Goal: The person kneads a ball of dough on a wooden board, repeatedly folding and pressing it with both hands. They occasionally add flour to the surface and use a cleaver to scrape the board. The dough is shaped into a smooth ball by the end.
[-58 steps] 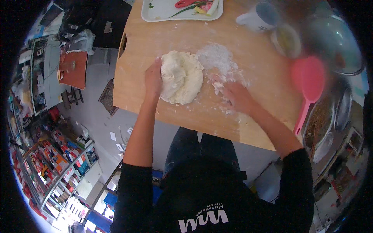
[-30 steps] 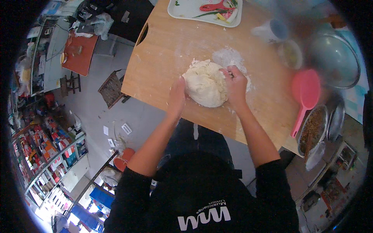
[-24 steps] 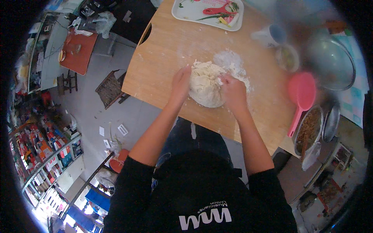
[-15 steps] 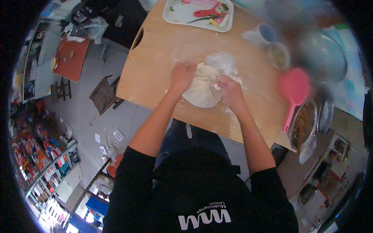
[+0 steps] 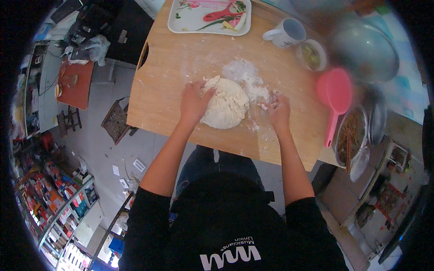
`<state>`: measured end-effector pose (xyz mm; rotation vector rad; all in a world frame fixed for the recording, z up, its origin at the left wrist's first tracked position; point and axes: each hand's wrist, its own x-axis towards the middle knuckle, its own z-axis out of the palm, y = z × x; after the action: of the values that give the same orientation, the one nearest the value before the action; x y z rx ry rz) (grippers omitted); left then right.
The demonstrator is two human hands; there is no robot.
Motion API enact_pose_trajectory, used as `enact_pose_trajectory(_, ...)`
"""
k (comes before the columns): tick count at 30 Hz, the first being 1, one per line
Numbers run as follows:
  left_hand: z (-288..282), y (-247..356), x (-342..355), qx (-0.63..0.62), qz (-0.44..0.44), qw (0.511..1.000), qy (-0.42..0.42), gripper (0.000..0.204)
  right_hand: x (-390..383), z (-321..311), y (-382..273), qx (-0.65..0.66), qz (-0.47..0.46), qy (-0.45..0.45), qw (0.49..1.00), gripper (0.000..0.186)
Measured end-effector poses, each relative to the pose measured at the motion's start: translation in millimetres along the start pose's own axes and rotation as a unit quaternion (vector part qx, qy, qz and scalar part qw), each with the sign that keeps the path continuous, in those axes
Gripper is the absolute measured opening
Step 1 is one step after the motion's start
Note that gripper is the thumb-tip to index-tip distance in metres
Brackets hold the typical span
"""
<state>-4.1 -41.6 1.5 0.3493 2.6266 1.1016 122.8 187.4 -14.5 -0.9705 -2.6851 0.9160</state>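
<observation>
A rounded lump of pale dough [image 5: 226, 106] with a rough, creased top lies on a wooden board [image 5: 167, 67]. My left hand [image 5: 194, 101] grips its left edge, thumb over the top and fingers around the side. To the right of the dough and apart from it, my right hand [image 5: 279, 110] is above the board with its fingers bent and spread, white flour or dough stuck to the tips. A patch of white flour [image 5: 244, 76] is scattered just beyond the dough and reaches toward my right hand.
At the far edge is a white tray [image 5: 185, 26] with a red-handled peeler [image 5: 217, 16] and vegetable pieces. Along the right stand a white mug [image 5: 284, 34], a small bowl [image 5: 312, 55], a pink ladle [image 5: 334, 90], a large glass lid or bowl [image 5: 366, 49] and a dish of brown filling with chopsticks [image 5: 349, 135].
My right hand has come off the dough and moved to its right, fingers spreading. My left hand has shifted down along the dough's left edge. The whole view has shifted slightly.
</observation>
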Motion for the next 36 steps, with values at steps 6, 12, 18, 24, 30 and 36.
enact_pose_trajectory(6, 5.0, -12.0, -4.1, -0.078, -0.018, 0.997, 0.015, 0.038, 24.9, 31.1, -30.1, -0.054, -0.102, -0.023, 0.993, 0.037)
enact_pose_trajectory(12, 9.1, -12.7, -6.2, -0.110, -0.044, 0.992, 0.046, 0.037, 36.0, 27.3, -56.0, -0.085, -0.102, -0.146, 0.980, 0.033)
enact_pose_trajectory(18, 9.1, -18.3, -12.0, -0.140, -0.053, 0.988, 0.036, 0.036, 33.5, 20.4, -39.4, 0.111, -0.042, -0.100, 0.988, 0.019)
enact_pose_trajectory(24, 10.9, -22.6, -22.0, -0.248, -0.165, 0.951, 0.085, 0.037, -11.8, 3.0, -89.3, 0.112, -0.084, -0.175, 0.974, 0.028)
enact_pose_trajectory(30, -6.8, -17.9, -9.3, -0.335, -0.310, 0.889, -0.039, 0.046, 44.0, 0.8, -92.3, 0.093, -0.037, -0.257, 0.961, 0.047)
enact_pose_trajectory(36, 2.7, -1.6, 36.1, -0.398, -0.315, 0.855, -0.106, 0.049, 71.9, 15.1, -106.3, 0.096, -0.050, -0.460, 0.881, 0.077)
